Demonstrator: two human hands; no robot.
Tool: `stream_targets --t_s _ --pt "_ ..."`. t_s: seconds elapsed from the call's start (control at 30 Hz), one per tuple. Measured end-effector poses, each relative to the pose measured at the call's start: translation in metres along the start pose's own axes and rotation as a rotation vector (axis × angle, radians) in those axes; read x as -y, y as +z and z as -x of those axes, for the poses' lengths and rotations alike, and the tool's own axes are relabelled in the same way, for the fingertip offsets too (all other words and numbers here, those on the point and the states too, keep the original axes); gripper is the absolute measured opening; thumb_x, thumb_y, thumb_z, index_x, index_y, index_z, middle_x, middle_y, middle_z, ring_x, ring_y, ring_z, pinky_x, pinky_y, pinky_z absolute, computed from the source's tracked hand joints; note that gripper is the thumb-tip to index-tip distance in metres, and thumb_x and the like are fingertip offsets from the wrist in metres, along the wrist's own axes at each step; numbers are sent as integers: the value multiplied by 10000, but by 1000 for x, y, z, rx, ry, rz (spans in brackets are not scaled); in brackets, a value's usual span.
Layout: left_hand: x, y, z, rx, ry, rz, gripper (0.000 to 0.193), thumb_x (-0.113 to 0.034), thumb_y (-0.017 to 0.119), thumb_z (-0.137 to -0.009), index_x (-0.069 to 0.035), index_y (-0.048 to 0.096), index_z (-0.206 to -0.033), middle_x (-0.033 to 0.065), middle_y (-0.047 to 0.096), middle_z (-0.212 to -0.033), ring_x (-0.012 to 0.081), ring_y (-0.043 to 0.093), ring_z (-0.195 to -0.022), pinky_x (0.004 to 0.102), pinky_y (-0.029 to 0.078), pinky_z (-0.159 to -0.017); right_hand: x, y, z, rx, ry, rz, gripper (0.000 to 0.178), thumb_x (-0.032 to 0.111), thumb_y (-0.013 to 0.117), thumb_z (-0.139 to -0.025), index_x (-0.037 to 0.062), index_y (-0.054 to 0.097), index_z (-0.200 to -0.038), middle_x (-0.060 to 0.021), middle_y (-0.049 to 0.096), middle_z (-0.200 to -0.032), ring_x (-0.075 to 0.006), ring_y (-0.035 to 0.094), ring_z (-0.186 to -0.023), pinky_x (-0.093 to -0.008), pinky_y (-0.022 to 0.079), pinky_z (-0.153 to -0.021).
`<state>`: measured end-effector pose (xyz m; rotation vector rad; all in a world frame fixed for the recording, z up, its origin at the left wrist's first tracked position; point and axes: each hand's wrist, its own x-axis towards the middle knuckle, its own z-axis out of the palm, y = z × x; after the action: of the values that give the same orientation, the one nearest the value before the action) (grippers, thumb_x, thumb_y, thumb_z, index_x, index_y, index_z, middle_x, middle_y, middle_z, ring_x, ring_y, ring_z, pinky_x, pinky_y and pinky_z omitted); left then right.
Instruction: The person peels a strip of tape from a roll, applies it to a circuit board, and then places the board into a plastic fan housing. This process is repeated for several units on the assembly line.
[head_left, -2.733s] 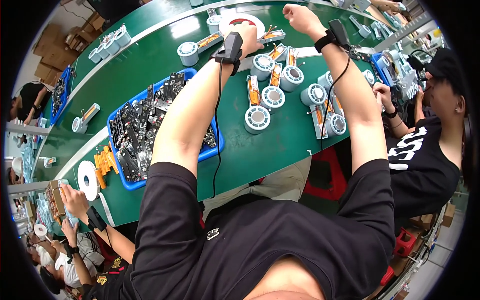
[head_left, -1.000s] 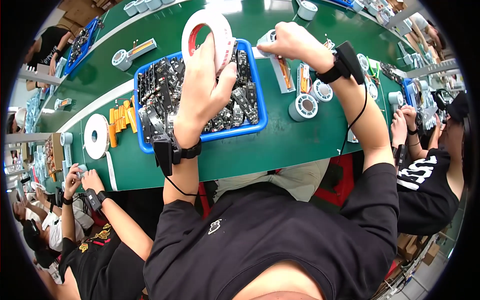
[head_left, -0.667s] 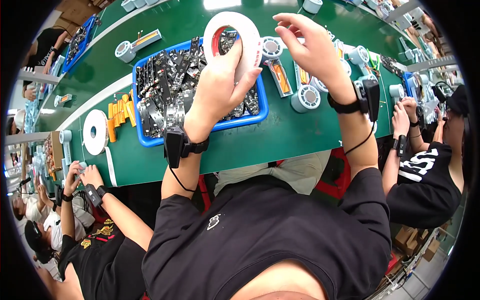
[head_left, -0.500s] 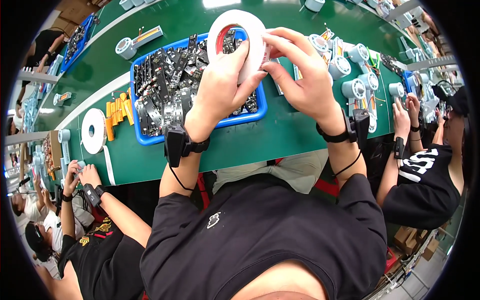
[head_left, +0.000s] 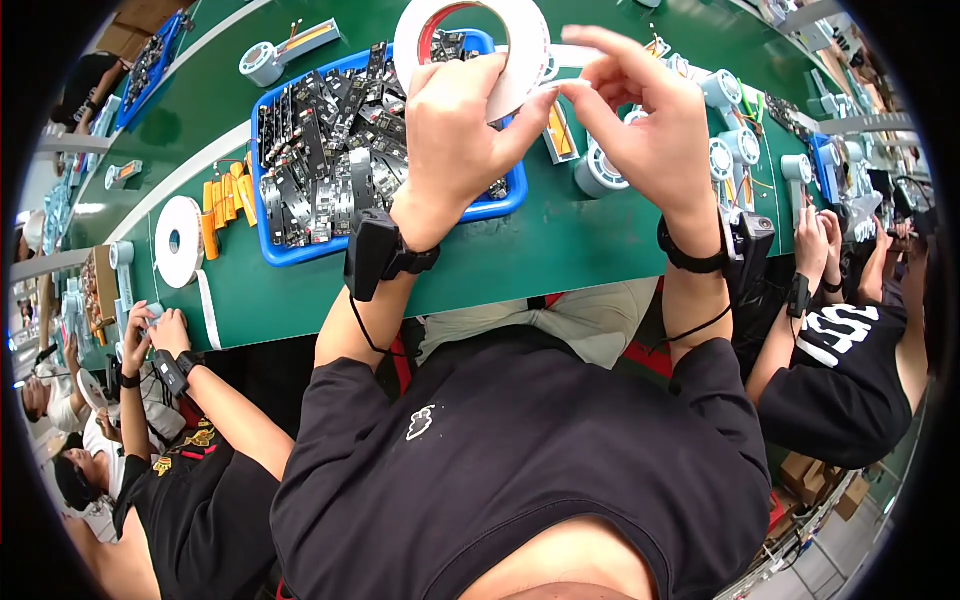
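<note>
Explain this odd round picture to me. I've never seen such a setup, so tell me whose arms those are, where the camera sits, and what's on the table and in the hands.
There is no robot here: the arms belong to a person wearing fisheye cameras on the head. The left camera looks down, so edges bend.

The left hand holds a white tape roll with a red inner core. The right hand is close beside its edge; whether it pinches the tape is hard to tell. Black devices are strapped to both wrists.

On the green table are a blue tray of black circuit boards, orange pieces, a second tape roll and light-blue round-headed housings. Co-workers sit on either side.
</note>
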<state>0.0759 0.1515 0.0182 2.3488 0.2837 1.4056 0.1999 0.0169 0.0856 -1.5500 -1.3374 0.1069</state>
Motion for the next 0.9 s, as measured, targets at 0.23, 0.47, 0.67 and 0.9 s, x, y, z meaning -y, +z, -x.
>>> stream_targets --t_s 0.23,0.47,0.67,0.9 --pt "-9 -1 -1 -135 165 -176 397 -360 788 -783 -30 692 -981 79 651 -732 263 639 -690 385 449 -727 -54 -33 -18 -209 209 -67 166 69 690 -927 -41 682 -1052 -27 687 -824 -68 634 -753 -221 520 -693" --pt "21 16 -48 128 1 -240 470 -392 790 -769 15 661 -965 186 670 -803 358 656 -749 428 504 -742 -63 -32 -9 517 72 269 173 16 668 -886 20 677 -1059 -62 673 -802 -139 632 -712 -286 515 -672" --pt "56 67 -38 330 86 -236 509 -437 789 -751 22 669 -937 249 696 -929 402 684 -900 462 539 -814 -72 -18 -24 884 132 375 136 1 666 -831 16 670 -967 -100 675 -782 -207 643 -716 -339 523 -690" --pt "62 80 -41 482 -111 -231 550 -471 808 -713 9 682 -950 229 708 -936 386 691 -907 463 538 -829 -84 -3 -16 977 73 501 96 -16 662 -767 22 698 -847 -123 683 -730 -292 683 -739 -370 536 -706"
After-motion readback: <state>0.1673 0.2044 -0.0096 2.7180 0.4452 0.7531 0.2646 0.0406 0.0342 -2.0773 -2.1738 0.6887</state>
